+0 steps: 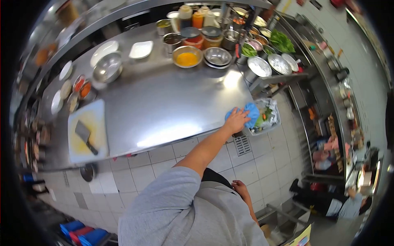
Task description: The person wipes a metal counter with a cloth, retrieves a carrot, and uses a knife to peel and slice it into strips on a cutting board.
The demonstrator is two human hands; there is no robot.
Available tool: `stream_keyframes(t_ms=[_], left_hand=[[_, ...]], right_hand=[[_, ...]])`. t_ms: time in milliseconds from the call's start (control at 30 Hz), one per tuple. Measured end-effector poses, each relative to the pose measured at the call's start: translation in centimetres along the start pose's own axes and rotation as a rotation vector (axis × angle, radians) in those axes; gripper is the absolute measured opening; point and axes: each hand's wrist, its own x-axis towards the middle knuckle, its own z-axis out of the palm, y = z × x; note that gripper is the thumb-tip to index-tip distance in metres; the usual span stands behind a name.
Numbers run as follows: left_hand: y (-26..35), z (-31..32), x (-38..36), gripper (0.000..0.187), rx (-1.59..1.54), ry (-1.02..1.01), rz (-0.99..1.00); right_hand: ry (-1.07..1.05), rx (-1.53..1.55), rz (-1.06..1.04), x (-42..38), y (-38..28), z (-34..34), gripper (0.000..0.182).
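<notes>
Bowls, far left: pale bowls [57, 102] along the desk's left end, with small tubs [85, 89] of red and orange food just beside them
Board: cutting board [75, 146] at the near left edge, its long side running near to far
Knife: flat on the board, blade [83, 131] toward the far side, handle slanting toward the near right
Steel bowl: the large bowl [107, 68] sits beyond the board, a square plate [141, 49] to its right
Desk: bare metal [156, 96] between the board and the left hand
Back row: yellow-filled bowl [187, 56], then stacked bowls [217, 56], beyond the hand and apart from it
Left hand [237, 119]: reaches across the body to the right end, palm down, fingers part spread and bent over the blue cloth, gripping it loosely
Blue cloth [252, 112]: under and beside the left hand, longer left to right, its right part by the bin; its lower edge is hard to make out
Right hand [240, 188]: low by the body, fingers loosely curled, part open, nothing seen in it; well apart from the cloth
Bin [277, 124]: just right of the cloth, scraps inside
</notes>
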Motion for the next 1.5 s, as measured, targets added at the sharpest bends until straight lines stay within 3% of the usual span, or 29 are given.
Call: stream_keyframes(t_ms=[67, 133, 200, 267, 333, 367, 433, 500, 533, 600, 667, 700, 733, 767, 800, 867, 967, 1033, 1100, 1133, 1167, 1200, 1267, 1300, 1400, 1467, 1500], left_hand=[[-1.1, -2.1, -3.1, 0.037, -0.001, 0.030, -0.003], [-2.2, -4.6, -8.0, 0.051, 0.032, -0.013, -0.057], [-3.2, -6.7, -14.5, 0.049, 0.082, 0.121, -0.158], [-3.0, -9.4, -21.6, 0.041, 0.154, 0.234, -0.307], [-2.7, -11.1, -29.0, 0.040, 0.230, 0.369, -0.520], [-2.4, -11.7, -32.9, 0.038, 0.273, 0.444, -0.646], [-2.7, -10.1, -42.3, 0.037, 0.251, 0.767, -0.815], [-1.4, -7.1, -53.9, 0.038, -0.193, 0.679, -1.439], [-0.1, -3.5, -61.1, 0.047, -0.256, 0.710, -1.555], [7.9, 0.2, -71.9, 0.050, -0.161, 0.285, -1.766], [19.3, 3.3, -77.5, 0.046, -0.230, 0.114, -1.949], [26.1, 1.9, -76.7, 0.043, -1.133, 0.291, -1.846], [30.2, 7.4, -82.7, 0.039, -0.911, -0.082, -1.666], [35.1, 12.1, -86.2, 0.040, -0.231, -0.007, -2.030], [35.3, 12.8, -87.4, 0.040, -0.233, 0.003, -2.036], [42.9, 15.4, -87.2, 0.041, -0.212, -0.208, -1.906], [45.0, 14.7, -86.4, 0.041, -0.189, -0.526, -1.693], [41.1, 13.0, -86.2, 0.038, -0.448, 0.330, -2.157], [36.2, 8.2, -83.6, 0.038, -0.491, 0.731, -1.993], [33.1, 6.5, -83.0, 0.040, -0.817, 0.975, -1.917], [29.8, 7.9, -84.9, 0.041, -0.472, 0.817, -1.849], [27.9, 5.5, -84.4, 0.039, -0.601, 0.824, -1.814], [24.9, -0.2, -81.0, 0.036, -0.813, 0.849, -1.708], [23.8, -2.1, -79.8, 0.034, -0.893, 0.860, -1.638], [21.8, -4.5, -77.5, 0.033, -1.001, 0.849, -1.600], [20.2, -2.1, -78.3, 0.034, -1.041, 0.766, -1.627], [19.6, -0.5, -78.7, 0.035, -1.194, 0.863, -1.667]], right_hand=[[-0.134, -0.173, -0.185, 1.6, 0.2, -0.6, 0.040], [-0.207, -0.341, -0.252, 5.0, 1.0, -2.4, 0.039], [-0.284, -0.562, -0.343, 7.1, 3.7, -4.5, 0.038], [-0.299, -0.723, -0.312, 4.7, 1.7, -6.2, 0.038], [-0.210, -0.576, -0.124, 2.6, 1.0, -8.2, 0.036], [-0.231, -0.596, -0.129, 2.2, 1.4, -9.3, 0.036], [-0.160, -0.430, -0.058, 1.1, 3.4, -11.4, 0.032], [-0.168, -0.602, -0.094, -1.1, 5.9, -12.9, 0.032], [-0.158, -0.760, -0.147, -1.6, 6.8, -13.7, 0.033], [-0.305, -0.953, -0.237, 5.5, 15.3, -17.4, 0.034], [-0.342, -0.697, -0.086, 7.3, 22.6, -18.1, 0.037], [-0.351, -0.705, -0.070, 2.3, 20.8, -17.3, 0.037], [-0.364, -0.757, -0.084, -0.3, 20.7, -16.7, 0.038], [-0.376, -0.810, -0.112, -2.1, 19.5, -15.6, 0.039], [-0.385, -0.862, -0.152, -2.8, 18.0, -14.3, 0.040], [-0.398, -0.962, -0.239, -2.6, 15.1, -11.5, 0.042], [-0.420, -1.117, -0.349, -0.4, 13.0, -7.3, 0.045], [-0.375, -1.062, -0.116, -1.2, 9.1, -3.3, 0.066], [-0.251, -1.115, -0.608, 7.3, 10.1, -1.1, 0.066], [-0.287, -1.333, -1.508, 13.4, 10.0, -0.7, 0.077], [-0.252, -1.126, -0.707, 5.9, 3.5, 3.2, 0.083], [-0.128, -1.101, -0.950, 4.3, 0.7, 5.2, 0.084], [0.003, -0.994, -1.236, 3.8, -5.7, 9.0, 0.087], [0.000, -0.814, -1.096, 0.1, -9.6, 11.3, 0.086], [0.275, -0.878, -1.395, -2.3, -17.9, 15.2, 0.092], [0.265, -0.872, -1.351, -4.5, -22.6, 16.8, 0.098], [0.323, -0.900, -1.444, -2.8, -24.4, 17.1, 0.100]])
